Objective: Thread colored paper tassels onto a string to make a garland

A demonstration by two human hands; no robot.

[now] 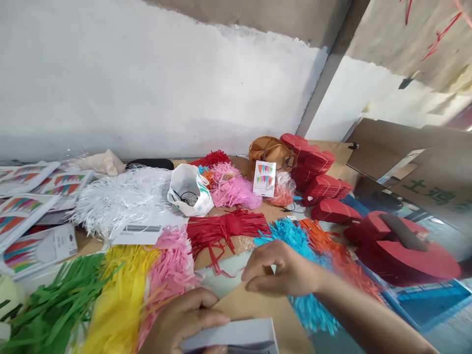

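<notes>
At the bottom centre my left hand (188, 317) is wrapped round a white box (236, 334), thumb on top. Beside it my right hand (276, 270) pinches the upper corner of a brown cardboard sheet (265, 314) between thumb and fingers. The cardboard lies behind the box, and its lower part runs out of view. Just beyond the hands is a bundle of red paper fringe (228, 226). Blue fringe (295, 241) lies partly behind my right hand, and pink fringe (173, 260) is to the left of it.
Yellow fringe (120, 300), green fringe (62, 305) and white strips (121, 199) lie left. Printed packs (40, 246) are at far left. A white bag (188, 191), a brown bag (271, 150) and stacked red pieces (326, 189) stand behind. A blue crate (435, 300) is at right.
</notes>
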